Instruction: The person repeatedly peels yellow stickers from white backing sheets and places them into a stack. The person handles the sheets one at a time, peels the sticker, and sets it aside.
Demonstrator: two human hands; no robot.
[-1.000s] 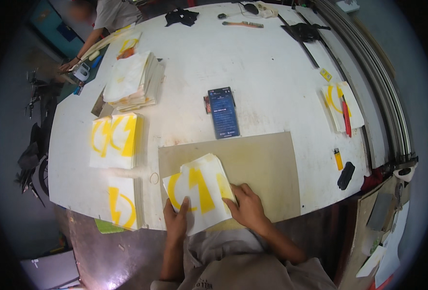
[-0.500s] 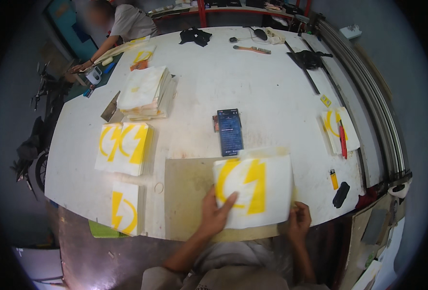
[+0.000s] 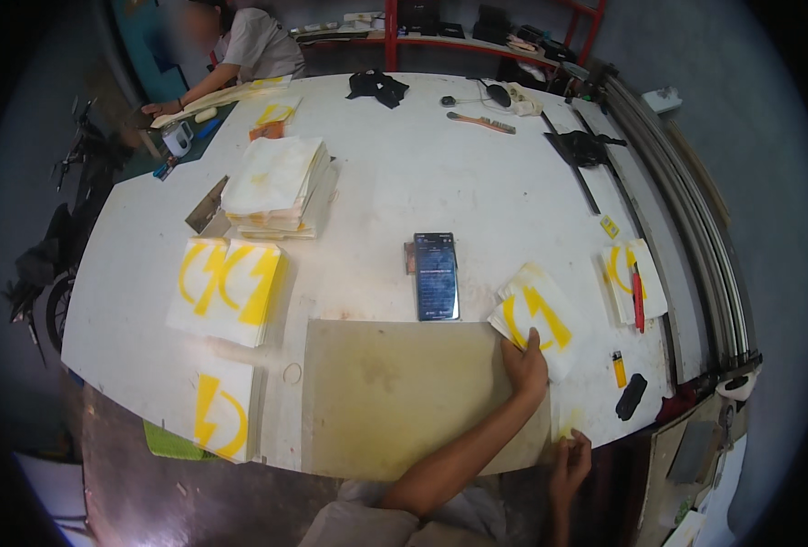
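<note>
My left hand (image 3: 526,366) reaches across to the right of the tan mat (image 3: 395,392). Its thumb presses on a white sheet (image 3: 530,314) with a yellow lightning emblem, which lies slanted; whether more sheets are under it I cannot tell. Close to the table's front edge, my right hand (image 3: 568,463) has its fingers curled beside a pale, yellow-stained patch; what they pinch, if anything, is too small to make out. Beyond the mat lies a dark phone (image 3: 437,278) with its screen lit.
At left stand stacks of printed sheets (image 3: 226,287), a single-emblem stack (image 3: 221,410) and a taller pile (image 3: 276,182). On the right are another stack (image 3: 618,273) with a red cutter (image 3: 639,301), a yellow lighter (image 3: 619,369) and metal rails (image 3: 695,210). A co-worker (image 3: 249,46) works far left.
My left hand has carried the printed sheet rightward off the mat and turned it aslant. The mat's surface now shows. My right hand stays by the front edge, slightly lower in view.
</note>
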